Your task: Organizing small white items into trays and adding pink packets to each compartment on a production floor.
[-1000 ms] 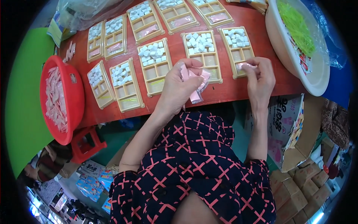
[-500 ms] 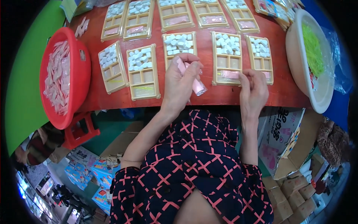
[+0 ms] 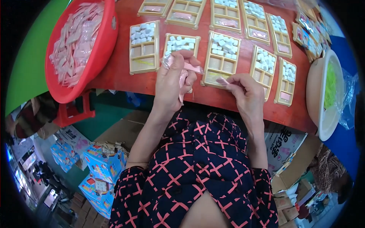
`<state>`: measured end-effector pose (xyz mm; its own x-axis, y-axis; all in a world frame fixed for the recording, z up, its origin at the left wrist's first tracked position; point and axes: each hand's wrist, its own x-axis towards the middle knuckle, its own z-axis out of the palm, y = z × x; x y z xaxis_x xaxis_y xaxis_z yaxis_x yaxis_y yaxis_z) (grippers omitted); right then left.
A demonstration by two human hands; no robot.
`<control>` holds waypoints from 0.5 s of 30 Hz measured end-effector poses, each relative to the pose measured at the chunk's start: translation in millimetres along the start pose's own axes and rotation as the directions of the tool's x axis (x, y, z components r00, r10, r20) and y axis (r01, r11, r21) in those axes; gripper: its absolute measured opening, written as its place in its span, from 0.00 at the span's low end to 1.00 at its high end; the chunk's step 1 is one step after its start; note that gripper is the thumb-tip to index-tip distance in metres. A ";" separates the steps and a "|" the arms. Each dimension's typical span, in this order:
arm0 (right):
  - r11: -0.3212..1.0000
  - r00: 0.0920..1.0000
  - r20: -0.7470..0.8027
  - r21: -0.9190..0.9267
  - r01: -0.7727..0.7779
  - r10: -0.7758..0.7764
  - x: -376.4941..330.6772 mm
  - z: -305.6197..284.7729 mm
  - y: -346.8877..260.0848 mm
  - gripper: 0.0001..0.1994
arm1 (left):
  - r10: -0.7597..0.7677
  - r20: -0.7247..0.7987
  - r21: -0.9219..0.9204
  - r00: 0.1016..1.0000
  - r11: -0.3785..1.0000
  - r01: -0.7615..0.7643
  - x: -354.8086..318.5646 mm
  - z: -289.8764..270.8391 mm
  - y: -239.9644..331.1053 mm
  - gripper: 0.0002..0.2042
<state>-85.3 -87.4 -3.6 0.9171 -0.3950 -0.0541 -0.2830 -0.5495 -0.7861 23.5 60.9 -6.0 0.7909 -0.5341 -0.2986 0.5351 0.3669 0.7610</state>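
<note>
Several pink plastic-wrapped packets (image 3: 193, 68) are in my left hand (image 3: 173, 81), its fingers curled round them. Behind it a tan compartment tray (image 3: 181, 35) is partly covered. My right hand (image 3: 246, 91) pinches the end of one small pink packet (image 3: 222, 80) at the lower compartment of the middle front tray (image 3: 215, 62). Yellow strips show in that compartment, and white cubes (image 3: 224, 45) fill the tray's far part. Right of it, two more front trays (image 3: 262, 72) hold white cubes; the rightmost one has a pink packet (image 3: 285, 96) in its lower compartment.
A red basin (image 3: 111, 47) heaped with pink packets stands left. At right is a white basin (image 3: 322, 98) with bright green strands (image 3: 330, 86). More filled trays (image 3: 186, 17) line the back of the red table (image 3: 125, 84). Blue printed boxes (image 3: 99, 161) sit below left.
The view has turned, so the trays appear farther right and the red basin closer. My right hand has gone from a tray with a pink packet to the middle front tray.
</note>
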 end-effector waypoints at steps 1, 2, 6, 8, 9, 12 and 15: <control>1.000 1.000 0.010 0.000 0.010 -0.010 0.4 1.8 -3.2 0.06 | -0.061 -0.005 -0.044 0.998 0.997 0.061 -1.2 0.5 3.6 0.15; 1.000 0.997 -0.071 -0.013 0.028 -0.029 1.7 5.1 -7.9 0.07 | -0.118 -0.009 -0.087 0.993 0.989 0.117 -1.4 -1.0 6.8 0.15; 0.885 0.998 0.033 0.463 -0.056 0.046 13.2 15.2 -38.0 0.10 | -0.110 0.153 -0.214 0.982 0.967 0.141 1.0 -4.1 4.9 0.15; 0.756 0.990 0.142 0.645 -0.113 0.027 26.0 33.0 -40.6 0.12 | -0.093 0.136 -0.219 0.986 0.968 0.121 -0.7 -3.0 6.3 0.14; 0.745 0.989 0.130 0.651 -0.144 0.078 32.2 39.9 -40.9 0.12 | -0.090 0.167 -0.181 0.982 0.976 0.120 -0.9 -5.1 4.9 0.14; 0.763 0.977 0.095 0.612 -0.207 0.189 39.8 42.4 -42.2 0.10 | -0.046 0.165 -0.172 0.985 0.982 0.074 0.4 -14.6 5.9 0.13; 0.985 0.988 -0.156 0.170 0.015 0.012 40.6 37.0 -28.8 0.07 | 0.041 0.041 -0.178 0.998 0.984 -0.033 -2.7 -29.7 23.8 0.11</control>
<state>-29.5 -60.3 -5.9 0.8587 -0.5113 0.0336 -0.2168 -0.4221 -0.8802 42.9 93.7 -4.2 0.7995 -0.5494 -0.2429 0.5525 0.5139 0.6562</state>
